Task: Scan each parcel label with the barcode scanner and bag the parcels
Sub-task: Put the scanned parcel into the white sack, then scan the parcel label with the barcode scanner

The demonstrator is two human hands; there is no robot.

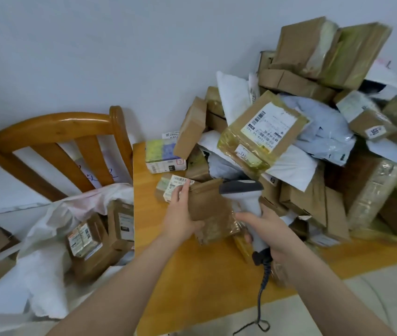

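L hand (180, 214) grips 1 brown pkg (207, 202); R hand (265, 230) wrapped round 1 scanner (247, 202) just right. 1 white bag (44, 238) left of grip: 3 pkgs (84, 238) inside.

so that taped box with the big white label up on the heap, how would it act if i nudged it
It would likely slide: the taped box sits tilted on smooth poly mailers, with nothing visibly bracing its lower edge. Its glossy tape wrap looks slippery to the grip. It would probably stay stiff, since its cardboard edges look square.
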